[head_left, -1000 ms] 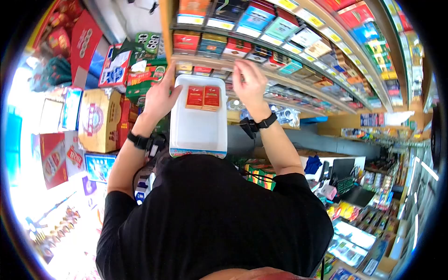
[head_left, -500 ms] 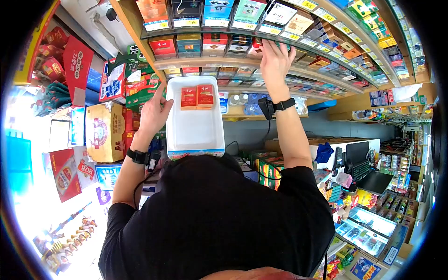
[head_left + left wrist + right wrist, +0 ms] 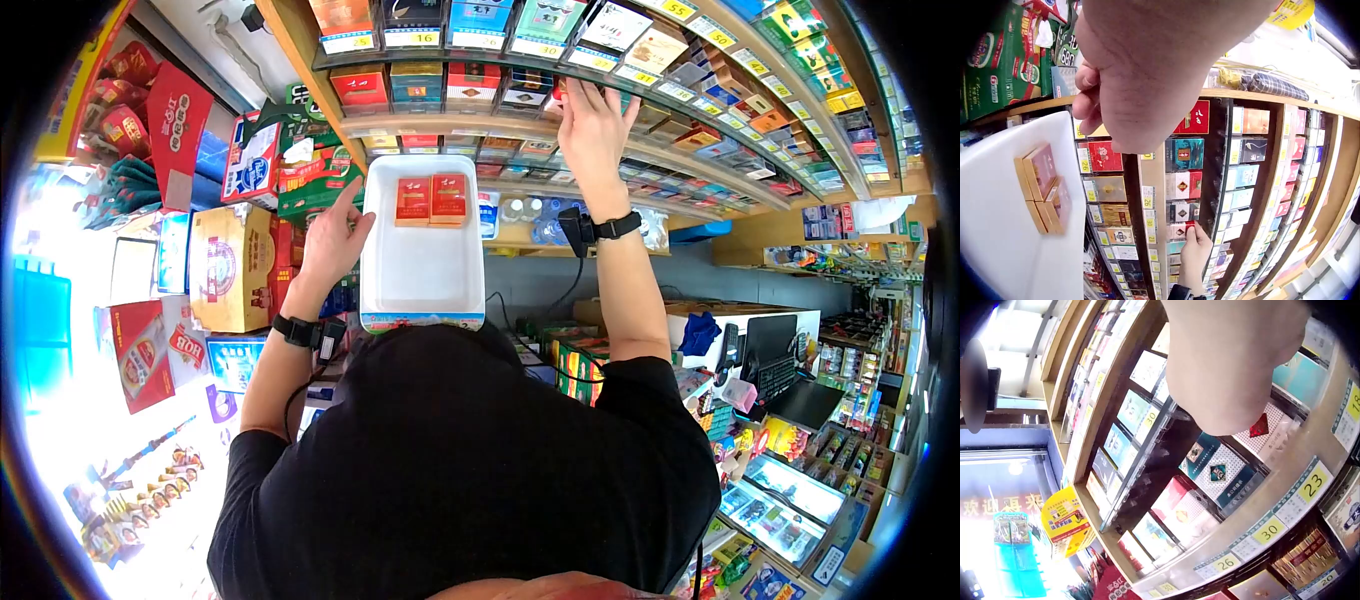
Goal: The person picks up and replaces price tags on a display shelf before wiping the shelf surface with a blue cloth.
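Observation:
A white plastic tray (image 3: 422, 270) stands in front of the person's chest, with a few red cigarette packs (image 3: 448, 200) grouped at its far end. The left hand (image 3: 335, 240) is at the tray's left edge, index finger extended and thumb apart, holding nothing visible. The left wrist view shows its other fingers loosely bent beside the tray rim. Reaching into the shelf, the right hand (image 3: 597, 140) touches a red-and-white cigarette pack (image 3: 1179, 231) standing in a row. Its fingertips are partly hidden among the packs, so I cannot tell whether they pinch it.
Wooden shelves (image 3: 480, 122) with rows of cigarette packs and price labels run across the front and right. Cartons, among them a tan box (image 3: 225, 270), are stacked left. A computer monitor (image 3: 770, 340) and a glass-topped case (image 3: 790, 490) are at the right.
The right hand has moved up and right from beside the tray to the shelf row, then stayed there. The left hand remains by the tray's left edge. The head view has shifted slightly.

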### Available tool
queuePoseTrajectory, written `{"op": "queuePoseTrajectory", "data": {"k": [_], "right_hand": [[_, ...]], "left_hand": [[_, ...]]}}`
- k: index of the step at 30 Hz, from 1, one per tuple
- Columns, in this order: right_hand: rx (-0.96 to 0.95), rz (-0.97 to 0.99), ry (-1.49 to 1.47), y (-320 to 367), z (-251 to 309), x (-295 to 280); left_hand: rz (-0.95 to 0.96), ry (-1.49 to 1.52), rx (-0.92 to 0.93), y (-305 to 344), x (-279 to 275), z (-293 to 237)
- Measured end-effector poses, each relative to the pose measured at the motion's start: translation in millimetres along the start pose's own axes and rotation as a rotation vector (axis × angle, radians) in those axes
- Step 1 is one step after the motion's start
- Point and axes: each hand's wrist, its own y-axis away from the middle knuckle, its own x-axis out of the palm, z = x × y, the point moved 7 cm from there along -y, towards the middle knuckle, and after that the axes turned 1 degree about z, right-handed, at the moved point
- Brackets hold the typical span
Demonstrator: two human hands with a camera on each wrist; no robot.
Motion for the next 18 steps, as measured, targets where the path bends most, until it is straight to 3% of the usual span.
{"op": "queuePoseTrajectory", "data": {"k": [3,7,9,11,13,15,17,18], "right_hand": [[0.042,0.108,0.033,-2,-3,5],[0.001,0.101,0.079,2,9,2],[0.037,-0.043,-0.078,7,6,-6],[0.002,-0.049,-0.028,9,9,-7],[-0.095,-0.260,-0.321,17,19,-30],[-0.110,-0.279,-0.290,24,32,-35],[-0.049,-0.178,-0.502,36,33,-31],[-0.059,-0.194,-0.473,34,33,-32]], "left_hand": [[-0.019,0.009,0.039,-2,3,4],[0.020,0.031,-0.023,3,6,2],[0.022,0.035,0.002,3,10,6],[0.021,0.033,0.010,-5,11,7],[0.020,0.035,0.001,4,11,16],[0.009,0.040,-0.039,12,11,22],[0.022,0.001,-0.024,8,10,17],[0.020,0.000,-0.022,0,11,14]]}}
